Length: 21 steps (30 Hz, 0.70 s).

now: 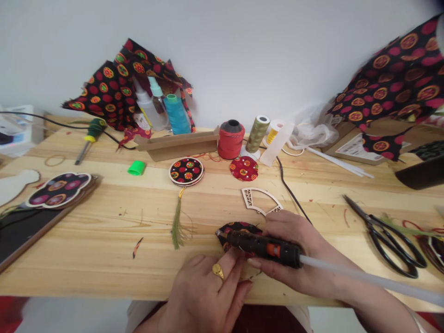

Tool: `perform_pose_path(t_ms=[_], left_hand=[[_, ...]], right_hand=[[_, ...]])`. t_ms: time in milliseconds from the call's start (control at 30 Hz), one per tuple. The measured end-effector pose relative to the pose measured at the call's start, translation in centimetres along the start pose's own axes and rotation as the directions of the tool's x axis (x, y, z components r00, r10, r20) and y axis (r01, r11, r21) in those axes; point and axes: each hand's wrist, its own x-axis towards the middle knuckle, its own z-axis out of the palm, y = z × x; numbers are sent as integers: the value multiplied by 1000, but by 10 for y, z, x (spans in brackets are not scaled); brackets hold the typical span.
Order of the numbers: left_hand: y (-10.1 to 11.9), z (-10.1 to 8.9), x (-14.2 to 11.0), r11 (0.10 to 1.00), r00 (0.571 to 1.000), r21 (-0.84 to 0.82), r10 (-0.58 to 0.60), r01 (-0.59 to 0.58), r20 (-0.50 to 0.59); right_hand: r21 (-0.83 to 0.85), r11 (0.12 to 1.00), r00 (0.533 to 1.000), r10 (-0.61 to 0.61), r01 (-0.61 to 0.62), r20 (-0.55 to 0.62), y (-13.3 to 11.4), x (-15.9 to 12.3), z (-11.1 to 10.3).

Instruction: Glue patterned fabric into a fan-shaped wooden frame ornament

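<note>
A black glue gun [265,246] is gripped in my right hand [300,252], with a long white glue stick [367,280] running out of its back end. Its nozzle lies over the left end of a dark fabric piece [239,226] printed with red and orange rounds. My left hand [208,289], with a gold ring on one finger, is closed at the near edge of that piece and holds it; the fingertips are partly hidden under the glue gun. Just beyond my right hand lies a fan-shaped wooden frame [248,198] with cut-out ends.
A round fabric-faced pendant [186,172] with a green tassel [176,226] lies mid-table. Black scissors [388,240] are at right, a screwdriver [90,136] at left. Thread spools, including a red one [231,141], stand along the back. A black cord [287,185] crosses behind my right hand.
</note>
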Motion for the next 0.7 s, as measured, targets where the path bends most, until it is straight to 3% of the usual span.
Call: perform_pose_path(t_ms=[133, 333, 700], left_hand=[[-1, 0, -1, 999, 1000, 42, 9, -9, -7], [-2, 1, -2, 998, 999, 62, 34, -32, -18], [-3, 2, -2, 998, 999, 53, 38, -36, -29]], right_hand=[[18, 1000, 993, 11, -9, -119, 4, -2, -2], [71, 992, 989, 112, -105, -98, 13, -6, -9], [305, 950, 975, 128, -68, -181, 14, -15, -19]])
